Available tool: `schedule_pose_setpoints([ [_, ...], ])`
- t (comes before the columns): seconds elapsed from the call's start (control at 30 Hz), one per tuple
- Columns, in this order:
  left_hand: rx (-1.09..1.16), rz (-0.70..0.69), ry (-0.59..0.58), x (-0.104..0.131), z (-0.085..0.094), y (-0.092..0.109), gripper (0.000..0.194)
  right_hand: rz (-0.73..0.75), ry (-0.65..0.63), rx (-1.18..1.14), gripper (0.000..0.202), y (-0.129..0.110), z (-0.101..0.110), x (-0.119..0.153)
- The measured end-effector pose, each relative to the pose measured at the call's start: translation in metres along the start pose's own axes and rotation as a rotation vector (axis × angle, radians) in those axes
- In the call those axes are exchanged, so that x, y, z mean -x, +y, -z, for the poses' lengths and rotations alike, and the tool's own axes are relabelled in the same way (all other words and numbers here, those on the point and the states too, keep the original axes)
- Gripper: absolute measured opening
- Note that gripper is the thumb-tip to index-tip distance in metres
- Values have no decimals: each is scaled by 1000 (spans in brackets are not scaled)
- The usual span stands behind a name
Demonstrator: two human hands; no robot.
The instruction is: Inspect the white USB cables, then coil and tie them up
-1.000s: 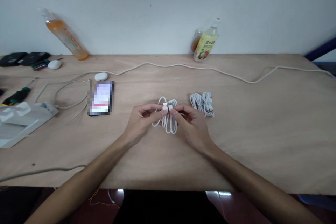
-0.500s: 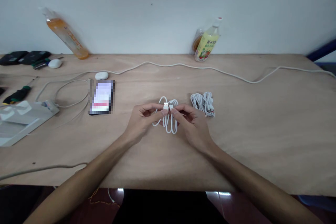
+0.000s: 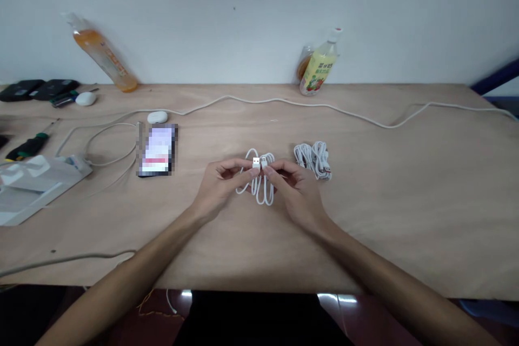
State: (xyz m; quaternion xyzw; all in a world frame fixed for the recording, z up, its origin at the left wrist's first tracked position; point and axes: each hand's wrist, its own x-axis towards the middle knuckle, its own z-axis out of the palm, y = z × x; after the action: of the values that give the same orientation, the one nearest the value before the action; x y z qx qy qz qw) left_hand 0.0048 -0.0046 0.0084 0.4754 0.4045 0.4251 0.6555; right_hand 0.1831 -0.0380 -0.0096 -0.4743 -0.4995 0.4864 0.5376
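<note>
Between my two hands is a white USB cable (image 3: pixel 265 194), its length looped loosely below the plugs. My left hand (image 3: pixel 222 184) pinches the USB-A plug, metal end pointing away from me. Right beside it, my right hand (image 3: pixel 298 189) pinches the cable's other, smaller plug, also pointing away. Thumbs lie on top of both plugs; the fingertips underneath are partly hidden. Just beyond my right hand lie bundled white cables (image 3: pixel 313 159), coiled on the wooden table (image 3: pixel 389 200).
To the left are a phone (image 3: pixel 157 150), a white earbud case (image 3: pixel 157 117), a screwdriver (image 3: pixel 30 146) and an open white box (image 3: pixel 44 189). An orange bottle (image 3: pixel 105 59) and a yellow bottle (image 3: pixel 320 67) lean by the wall. A long white cord (image 3: pixel 279 100) crosses the table.
</note>
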Motion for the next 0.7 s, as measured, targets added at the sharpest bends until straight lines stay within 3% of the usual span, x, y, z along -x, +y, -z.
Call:
schedule_pose_setpoints([
  [0.47,24,-32,-25,-1,2,-6,26,-21,-13,-26,22,1,-1,0],
  [0.7,-10,10,-10,1,2,0,26,-81,50,-31,23,3,-1,0],
])
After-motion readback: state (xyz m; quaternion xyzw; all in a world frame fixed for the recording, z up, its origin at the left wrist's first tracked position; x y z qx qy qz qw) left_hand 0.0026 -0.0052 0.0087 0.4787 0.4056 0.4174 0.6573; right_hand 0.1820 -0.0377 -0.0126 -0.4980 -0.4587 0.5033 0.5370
